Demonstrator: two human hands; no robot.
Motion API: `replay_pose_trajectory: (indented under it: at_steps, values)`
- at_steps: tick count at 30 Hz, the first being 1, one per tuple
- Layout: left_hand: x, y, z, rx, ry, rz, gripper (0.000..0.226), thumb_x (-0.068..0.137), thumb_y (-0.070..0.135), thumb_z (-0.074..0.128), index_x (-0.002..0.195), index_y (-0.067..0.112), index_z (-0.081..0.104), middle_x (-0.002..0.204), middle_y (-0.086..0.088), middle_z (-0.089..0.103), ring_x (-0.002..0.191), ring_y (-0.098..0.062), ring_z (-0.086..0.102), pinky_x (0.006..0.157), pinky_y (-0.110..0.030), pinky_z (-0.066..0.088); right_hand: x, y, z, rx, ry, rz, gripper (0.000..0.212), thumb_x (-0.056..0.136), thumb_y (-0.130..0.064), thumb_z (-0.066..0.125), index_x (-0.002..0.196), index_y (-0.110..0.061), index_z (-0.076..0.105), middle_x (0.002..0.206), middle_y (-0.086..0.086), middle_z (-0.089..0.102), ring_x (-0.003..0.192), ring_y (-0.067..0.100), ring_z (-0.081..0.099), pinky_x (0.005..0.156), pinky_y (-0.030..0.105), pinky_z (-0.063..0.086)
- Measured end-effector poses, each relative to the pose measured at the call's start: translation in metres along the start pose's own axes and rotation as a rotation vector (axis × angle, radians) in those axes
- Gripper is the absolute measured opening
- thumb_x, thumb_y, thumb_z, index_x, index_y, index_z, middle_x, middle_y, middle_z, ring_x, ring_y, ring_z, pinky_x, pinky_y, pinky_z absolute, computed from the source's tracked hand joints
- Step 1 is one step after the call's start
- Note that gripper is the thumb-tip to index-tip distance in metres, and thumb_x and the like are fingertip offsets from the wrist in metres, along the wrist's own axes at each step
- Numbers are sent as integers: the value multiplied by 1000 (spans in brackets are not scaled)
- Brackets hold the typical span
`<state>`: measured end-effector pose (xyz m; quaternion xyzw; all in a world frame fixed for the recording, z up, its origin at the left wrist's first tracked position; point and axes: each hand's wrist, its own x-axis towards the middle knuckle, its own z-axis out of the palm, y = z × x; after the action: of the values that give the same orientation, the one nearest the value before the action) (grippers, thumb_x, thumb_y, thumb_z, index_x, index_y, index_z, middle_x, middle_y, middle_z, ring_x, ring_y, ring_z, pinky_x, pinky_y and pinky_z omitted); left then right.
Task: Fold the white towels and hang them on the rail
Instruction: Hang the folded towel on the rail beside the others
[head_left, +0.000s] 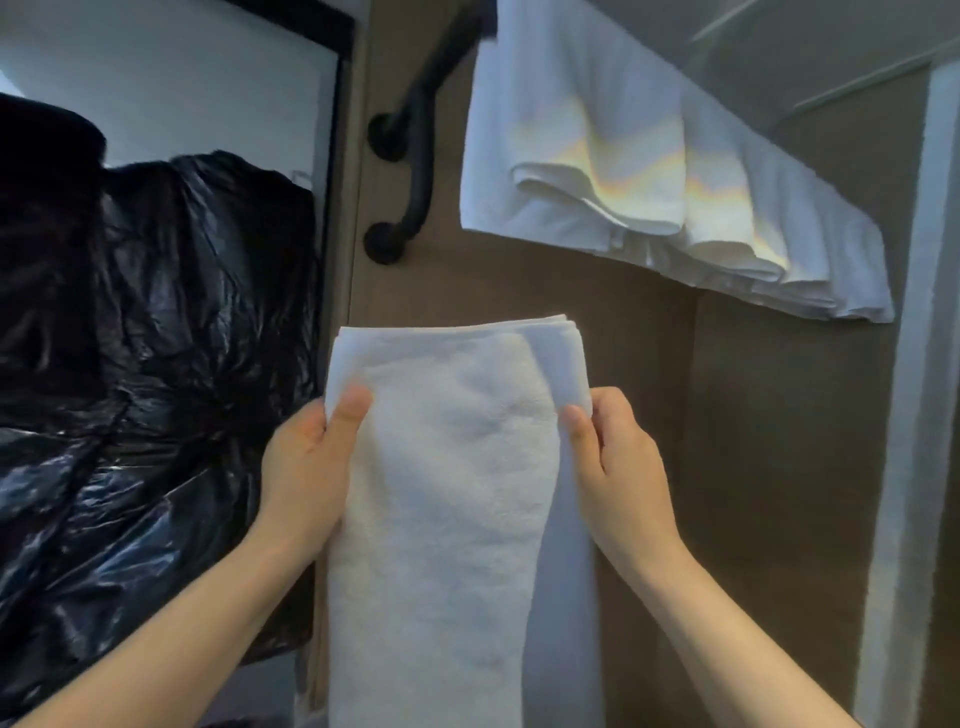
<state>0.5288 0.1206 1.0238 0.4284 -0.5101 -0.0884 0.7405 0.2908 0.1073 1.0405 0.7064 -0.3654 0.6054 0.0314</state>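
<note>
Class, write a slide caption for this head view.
Both hands grip a folded white towel below hung towels.

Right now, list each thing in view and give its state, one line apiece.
Left hand: gripping the held towel's left edge.
Right hand: pinching its right edge.
Held towel: folded lengthwise, hanging down, not on the rail.
Hung towels: folded, draped up high.
Black bag: crumpled, bulging.
Black handle: bare.

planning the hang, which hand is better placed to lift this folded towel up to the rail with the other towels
Right, probably. The right hand grips the folded towel on the side nearer the hung towels, up and to the right. The left hand holds the far edge, beside the black bag.
</note>
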Motion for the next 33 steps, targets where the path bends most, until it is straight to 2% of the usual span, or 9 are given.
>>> replay_pose_trajectory:
  at_steps: [6,13,16,20,24,27,29,31,33]
  values:
    - [69,-4,-67,-70,43,11,52,93,54,50,79,6,64,77,-12,69,61,-16,60,61,-34,46,31,-63,70,-52,48,-111,27,93,-49,32,91,-25,44,66,-13,49,61,-1,54,44,12,35]
    - [145,-14,-112,-116,93,30,57,93,55,50,76,2,59,72,-11,66,67,-22,60,66,-40,50,73,-113,123,-105,68,-135,32,91,-56,31,101,-30,48,74,-15,59,67,-3,60,46,12,37]
    - [178,-9,-112,-152,99,53,51,92,55,50,64,13,48,59,3,52,57,-11,49,56,-29,41,102,-130,127,-207,74,-183,21,99,-48,37,97,-30,48,77,-14,59,63,5,60,51,18,42]
    - [227,9,-100,-251,95,84,50,92,54,52,56,21,43,54,10,50,51,-4,47,53,-23,40,152,-160,121,-388,126,-290,21,102,-44,39,96,-26,47,76,-11,55,64,7,57,57,23,50]
    - [267,29,-80,-296,90,89,45,93,50,52,61,19,48,63,4,55,61,-13,52,59,-29,42,195,-187,108,-516,152,-339,19,102,-42,42,93,-26,48,74,-14,53,63,7,54,57,23,45]
    - [288,47,-62,-323,67,87,45,94,48,51,64,16,52,65,1,57,62,-15,54,57,-28,40,217,-202,99,-569,210,-394,15,102,-33,42,110,-21,43,69,-13,50,58,3,48,49,20,32]
    - [302,59,-52,-328,65,86,46,94,49,51,64,14,52,67,-1,57,64,-16,54,55,-28,38,227,-209,93,-620,275,-472,28,102,-27,43,127,-20,36,70,-6,56,57,11,52,48,26,37]
    - [314,73,-45,-347,66,82,46,95,49,50,65,14,53,68,-1,57,64,-16,54,54,-28,36,237,-214,84,-705,247,-549,37,101,-23,39,138,-23,33,80,4,63,66,24,59,56,34,46]
    - [321,83,-36,-353,66,84,46,95,49,49,62,17,50,65,1,54,61,-14,51,53,-27,35,249,-215,73,-810,175,-564,38,100,-21,35,136,-30,37,96,5,64,80,28,59,67,36,47]
